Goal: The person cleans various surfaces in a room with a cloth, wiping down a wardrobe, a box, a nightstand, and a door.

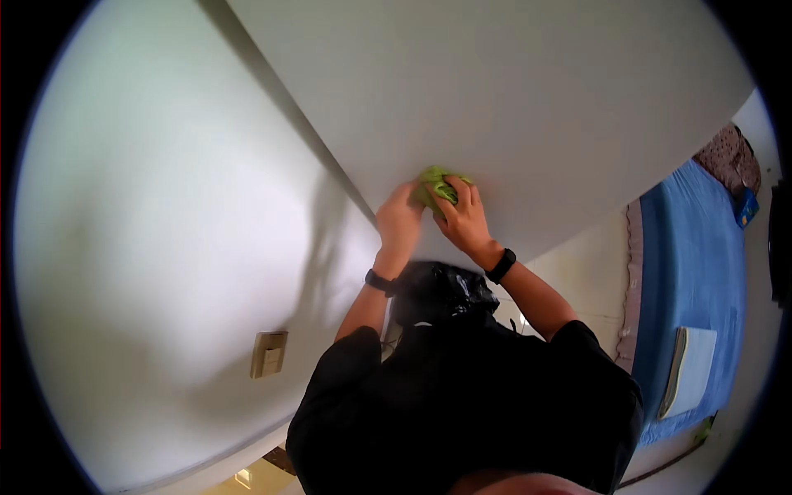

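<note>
Head view: the right hand (462,216) grips the cloth (435,183) against the panel (495,99) near its left edge, left hand (400,221) touching it, closure unclear, black bag (441,290) between the arms, switch (269,355) on the wall (165,247), bed (693,272) beyond.

Black short-sleeved top (462,388), dark band (501,266) on each wrist.

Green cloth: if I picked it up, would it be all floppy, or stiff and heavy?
The cloth would probably flop, because it bunches into creases under the right hand. It looks light for its size, since it seems to be just crumpled fabric. It probably wouldn't roll well, as its shape is lumpy.
</note>
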A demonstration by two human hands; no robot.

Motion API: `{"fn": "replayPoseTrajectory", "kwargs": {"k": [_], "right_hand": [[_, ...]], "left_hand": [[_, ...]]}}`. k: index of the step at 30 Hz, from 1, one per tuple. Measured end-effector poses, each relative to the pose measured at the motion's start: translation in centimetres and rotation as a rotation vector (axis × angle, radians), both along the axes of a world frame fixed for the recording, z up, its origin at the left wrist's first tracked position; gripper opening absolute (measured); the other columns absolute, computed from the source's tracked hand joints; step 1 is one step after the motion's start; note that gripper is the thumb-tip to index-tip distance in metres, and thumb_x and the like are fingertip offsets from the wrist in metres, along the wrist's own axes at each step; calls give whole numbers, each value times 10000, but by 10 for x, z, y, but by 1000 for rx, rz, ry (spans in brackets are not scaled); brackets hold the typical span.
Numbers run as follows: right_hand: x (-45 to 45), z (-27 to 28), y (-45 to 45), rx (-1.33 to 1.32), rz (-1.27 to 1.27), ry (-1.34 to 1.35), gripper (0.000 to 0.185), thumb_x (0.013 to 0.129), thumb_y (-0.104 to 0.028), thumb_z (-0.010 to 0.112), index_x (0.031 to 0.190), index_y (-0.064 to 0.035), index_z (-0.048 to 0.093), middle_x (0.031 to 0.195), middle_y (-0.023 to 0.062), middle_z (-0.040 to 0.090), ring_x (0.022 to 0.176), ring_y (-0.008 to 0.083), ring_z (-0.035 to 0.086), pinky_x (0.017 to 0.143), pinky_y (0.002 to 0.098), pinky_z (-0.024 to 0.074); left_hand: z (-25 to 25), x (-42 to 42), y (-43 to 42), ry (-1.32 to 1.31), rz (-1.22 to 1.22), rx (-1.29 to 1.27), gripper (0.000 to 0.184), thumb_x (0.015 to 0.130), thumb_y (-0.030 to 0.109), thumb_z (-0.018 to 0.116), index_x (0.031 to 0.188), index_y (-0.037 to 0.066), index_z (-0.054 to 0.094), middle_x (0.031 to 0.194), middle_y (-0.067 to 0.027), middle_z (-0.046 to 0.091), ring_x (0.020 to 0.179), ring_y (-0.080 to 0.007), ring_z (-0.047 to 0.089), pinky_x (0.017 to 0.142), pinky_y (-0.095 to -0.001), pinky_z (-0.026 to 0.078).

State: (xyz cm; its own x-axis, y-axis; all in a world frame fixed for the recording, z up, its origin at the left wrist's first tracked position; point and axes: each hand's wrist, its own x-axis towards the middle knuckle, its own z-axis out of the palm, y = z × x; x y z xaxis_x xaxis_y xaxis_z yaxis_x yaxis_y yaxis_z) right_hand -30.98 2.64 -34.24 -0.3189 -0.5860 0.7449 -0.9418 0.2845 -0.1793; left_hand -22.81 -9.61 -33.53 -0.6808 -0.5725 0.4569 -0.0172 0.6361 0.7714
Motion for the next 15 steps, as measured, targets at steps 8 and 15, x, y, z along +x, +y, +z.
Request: {"fn": "replayPoseTrajectory", "kwargs": {"k": [8,15], "right_hand": [[-25,-36,108,107,-13,-123,555,676,-40,748,1210,-121,619,1220,153,456,1048,359,496,887,433,476],[-51,-39,221,-85,-219,-179,461,680,0,706,1122,-123,659,1217,143,486,1051,354,505,896,412,471]], "left_hand": [[-31,-32,74,-179,-197,-90,229,751,27,677,977,59,689,849,-120,694,701,-278,656,636,-315,512],[-28,-88,171,88,-362,-302,236,716,193,786,911,120,675,768,-75,675,680,-276,648,582,-363,507]]}}
